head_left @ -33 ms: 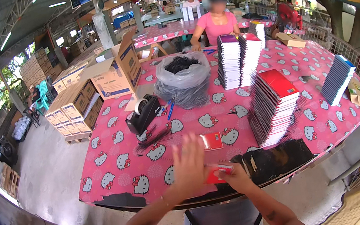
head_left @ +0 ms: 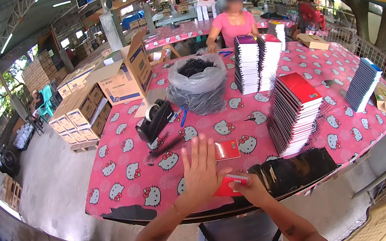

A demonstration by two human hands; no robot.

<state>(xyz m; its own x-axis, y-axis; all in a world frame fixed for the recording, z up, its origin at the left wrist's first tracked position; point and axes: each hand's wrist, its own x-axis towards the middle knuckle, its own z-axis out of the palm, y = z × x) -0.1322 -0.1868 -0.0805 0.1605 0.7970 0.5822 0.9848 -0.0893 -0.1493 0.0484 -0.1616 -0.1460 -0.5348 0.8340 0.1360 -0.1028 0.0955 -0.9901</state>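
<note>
My left hand (head_left: 200,171) is open, its fingers stretched out and pointing away from me above the pink patterned tablecloth. My right hand (head_left: 252,188) grips a small red spiral notebook (head_left: 223,188) at its right end, near the front table edge. The left thumb reaches over the notebook's top edge; whether it touches cannot be made out. Just beyond, another red notebook (head_left: 228,149) lies flat, partly covered by the left fingers. Loose black spiral binding coils (head_left: 167,147) lie to the left, beside a black tape dispenser (head_left: 154,121).
A tall stack of red notebooks (head_left: 296,113) stands right of my hands. Behind are a plastic bag of black coils (head_left: 197,86), blue pens (head_left: 184,116), an open carton (head_left: 125,78) and more notebook stacks (head_left: 247,65). A co-worker (head_left: 234,24) sits across the table. Blue notebooks (head_left: 363,85) stand far right.
My left hand has shifted slightly and is less blurred, its fingers a bit higher in view. The held red notebook now shows more of its cover toward the left.
</note>
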